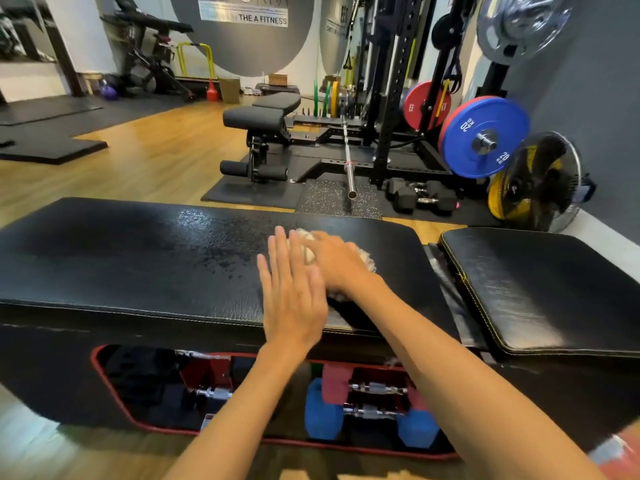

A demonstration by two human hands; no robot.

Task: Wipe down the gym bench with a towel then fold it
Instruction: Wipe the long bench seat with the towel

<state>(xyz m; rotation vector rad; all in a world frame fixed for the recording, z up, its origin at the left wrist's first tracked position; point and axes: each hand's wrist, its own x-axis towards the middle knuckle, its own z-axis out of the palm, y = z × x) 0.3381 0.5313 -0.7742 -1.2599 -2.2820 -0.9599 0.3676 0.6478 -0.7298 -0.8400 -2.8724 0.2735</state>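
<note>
Two bare hands work over the long black pad of the gym bench [138,258], a slab of grained, leather-like vinyl with rounded corners and a pale stitched seam along its near edge. The right hand [337,261] lies on top of the towel [365,256], a cream, nubbly, bunched cloth sitting on the pad towards its right end; the fingers curve down over the wad and press it to the surface, though whether they actually clutch it cannot be told. Only frayed tufts of the cloth show beyond the knuckles and below the wrist. The left hand [294,292] is flat, its fingers straight and lightly spread, palm down just beside the right hand, holding nothing; motion blur softens its edges. A glossy wet-looking patch mottles the vinyl left of the hands.

To the right, across a narrow gap, sits a second, smaller black pad [554,292] edged with yellow stitching. Under the bench, a red-rimmed opening shows blue dumbbells [322,414] with blocky ends and chrome handles. Beyond, on wood-plank flooring and rubber matting, stand an adjustable bench [263,116], a steel barbell [348,161], black hex dumbbells [422,197], a blue weight plate [485,136] marked 20 kg, and a round wire-caged fan [540,181].
</note>
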